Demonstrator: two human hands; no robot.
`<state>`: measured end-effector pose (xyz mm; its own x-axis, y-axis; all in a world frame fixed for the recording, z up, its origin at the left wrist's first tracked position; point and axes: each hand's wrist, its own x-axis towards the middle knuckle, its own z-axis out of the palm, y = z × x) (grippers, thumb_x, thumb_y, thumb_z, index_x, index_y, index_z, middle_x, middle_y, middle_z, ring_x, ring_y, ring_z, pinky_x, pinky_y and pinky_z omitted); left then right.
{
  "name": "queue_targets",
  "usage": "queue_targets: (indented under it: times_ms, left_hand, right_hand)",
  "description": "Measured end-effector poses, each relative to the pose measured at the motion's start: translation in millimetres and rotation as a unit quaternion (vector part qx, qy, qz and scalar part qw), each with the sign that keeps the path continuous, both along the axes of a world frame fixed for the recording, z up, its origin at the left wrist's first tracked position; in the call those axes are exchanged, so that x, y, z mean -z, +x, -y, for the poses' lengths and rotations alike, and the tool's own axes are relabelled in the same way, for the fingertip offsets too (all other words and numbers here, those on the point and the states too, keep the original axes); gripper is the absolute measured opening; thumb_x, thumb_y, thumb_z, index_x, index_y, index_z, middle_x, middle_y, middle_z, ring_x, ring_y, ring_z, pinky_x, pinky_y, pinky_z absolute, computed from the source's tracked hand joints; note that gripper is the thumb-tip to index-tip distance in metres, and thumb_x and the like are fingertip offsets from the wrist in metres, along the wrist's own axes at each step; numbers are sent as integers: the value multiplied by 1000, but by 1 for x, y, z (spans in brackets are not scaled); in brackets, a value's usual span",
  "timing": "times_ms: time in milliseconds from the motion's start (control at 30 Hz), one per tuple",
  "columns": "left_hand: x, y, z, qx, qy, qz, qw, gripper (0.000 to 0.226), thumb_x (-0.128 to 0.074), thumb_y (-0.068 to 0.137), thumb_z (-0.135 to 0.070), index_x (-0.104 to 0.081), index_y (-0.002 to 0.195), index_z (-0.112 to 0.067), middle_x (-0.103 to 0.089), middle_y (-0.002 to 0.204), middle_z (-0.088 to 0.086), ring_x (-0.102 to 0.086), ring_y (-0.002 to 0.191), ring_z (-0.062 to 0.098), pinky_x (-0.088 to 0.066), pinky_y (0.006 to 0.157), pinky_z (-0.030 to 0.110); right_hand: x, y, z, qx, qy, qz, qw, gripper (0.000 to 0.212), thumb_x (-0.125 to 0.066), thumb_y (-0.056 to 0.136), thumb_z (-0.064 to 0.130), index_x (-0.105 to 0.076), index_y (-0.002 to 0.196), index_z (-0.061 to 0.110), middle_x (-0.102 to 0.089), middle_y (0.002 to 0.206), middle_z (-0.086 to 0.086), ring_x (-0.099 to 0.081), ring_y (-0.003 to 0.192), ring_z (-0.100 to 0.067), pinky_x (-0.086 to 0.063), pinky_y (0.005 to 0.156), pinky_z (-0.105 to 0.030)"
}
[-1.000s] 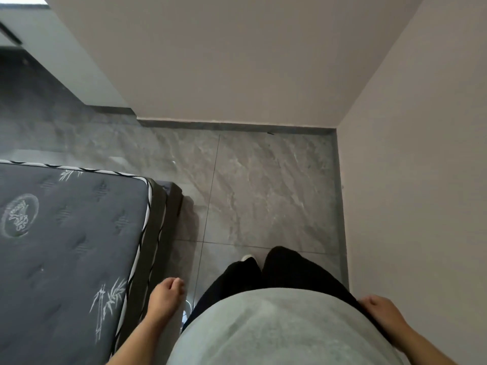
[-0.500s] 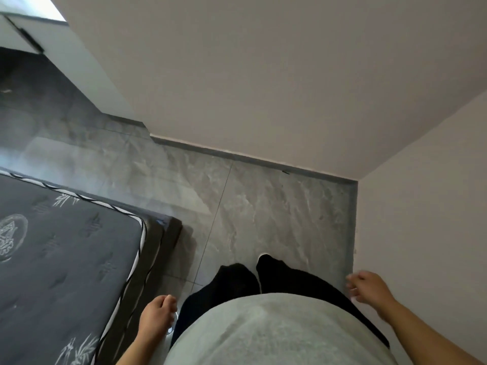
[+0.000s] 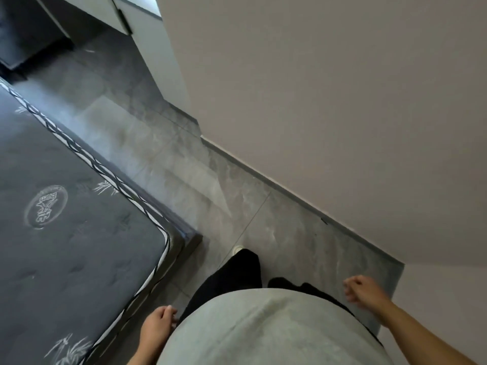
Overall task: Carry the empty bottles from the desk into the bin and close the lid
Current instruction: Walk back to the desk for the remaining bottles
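grey marble-look floor tiles (image 3: 263, 227) fill the middle of the frame, bounded by a plain wall (image 3: 329, 101) across the upper right and a dark quilted mattress (image 3: 66, 233) at the left. no bottles, desk or bin appear in view; their location cannot be told from here.

step in hand, as judged: walking through the room toward the desk or the bin, with nothing carried. the left hand (image 3: 155, 327), at the bottom centre beside the grey shirt (image 3: 263, 333), hangs with fingers loosely curled and holds nothing. the right hand (image 3: 365, 288), at the lower right, is likewise loosely curled and empty.

to do this step well: keep to the tiled strip between mattress and wall, keep both hands free for the pick-up, and look up to locate the desk.

obstructions: the mattress corner (image 3: 168, 238) and its dark bed base (image 3: 189, 235) project into the path near the leading leg in black trousers (image 3: 232, 275). a white cabinet (image 3: 116, 14) stands at the upper left, beyond the wall corner.
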<state>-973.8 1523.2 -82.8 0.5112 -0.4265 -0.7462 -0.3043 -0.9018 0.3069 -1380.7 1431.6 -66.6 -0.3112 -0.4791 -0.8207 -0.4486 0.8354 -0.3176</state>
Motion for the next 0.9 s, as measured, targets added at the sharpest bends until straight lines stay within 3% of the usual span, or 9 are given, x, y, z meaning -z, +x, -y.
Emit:
queue_targets:
  times_ms: [133,233,300,333,400,567,767,833,900]
  left_hand:
    - [-3,22,62,-40,-48,-7,998,25,-49,91,-8,-62,70,-4,-61,67,11,-50,51,21,-39,51,27]
    - [-10,38,109,-66,-57,-1,996,23,-46,92,-9,-62,76,-4,-63,71,12,-50,55,25,-39,56,30]
    - [-10,45,135,-86,-77,-9,993,23,-46,91,-9,-63,77,-3,-62,71,13,-50,56,25,-38,59,31]
    - [-10,48,146,-95,-78,-8,992,23,-46,91,-8,-62,75,-3,-61,70,13,-49,55,25,-38,58,30]
    - [-6,52,165,-117,-78,-9,990,23,-46,91,-8,-62,77,-2,-61,71,14,-49,54,25,-37,56,29]
    - [-3,53,192,-205,-70,-6,976,22,-46,91,-7,-62,80,2,-59,70,14,-48,54,23,-37,53,27]
    - [-14,46,201,-313,-57,1,948,25,-45,92,-3,-65,83,8,-59,69,18,-46,50,22,-38,51,28]
    - [-9,61,213,-347,-59,18,936,24,-44,92,0,-65,86,11,-57,70,17,-50,43,18,-39,41,14]
    - [-18,65,225,-349,-32,-2,937,23,-43,92,4,-64,83,7,-55,70,17,-51,40,11,-40,44,3]
  right_hand:
    - [3,9,42,-42,26,-14,999,43,-45,95,1,-48,52,5,-48,45,-6,-40,49,-16,-34,45,-24]
    - [-3,16,77,-81,55,-34,995,39,-45,96,7,-59,60,4,-62,76,-19,-54,74,-24,-44,76,-36]
    - [-4,21,105,-108,48,-46,992,32,-44,96,5,-71,79,0,-63,97,-21,-57,100,-29,-37,99,-37]
    - [-3,24,121,-122,48,-39,991,30,-44,96,4,-72,86,-1,-63,99,-20,-57,108,-29,-34,102,-36]
    - [1,32,156,-138,51,-43,988,27,-50,93,3,-73,83,-5,-67,96,-22,-60,104,-30,-39,88,-33]
    - [1,65,272,-159,15,-40,986,36,-53,89,3,-56,53,6,-57,61,-13,-50,57,-22,-35,56,-29]
    - [-11,131,387,-232,-24,22,972,18,-44,94,4,-60,88,-1,-58,74,-15,-53,63,-24,-38,55,-28]
    - [-13,187,441,-265,-46,26,963,17,-44,94,5,-59,92,0,-59,80,-16,-54,69,-26,-39,56,-27]
    - [-9,227,480,-300,-42,24,953,16,-43,94,5,-58,93,1,-58,81,-16,-53,68,-26,-38,55,-26]
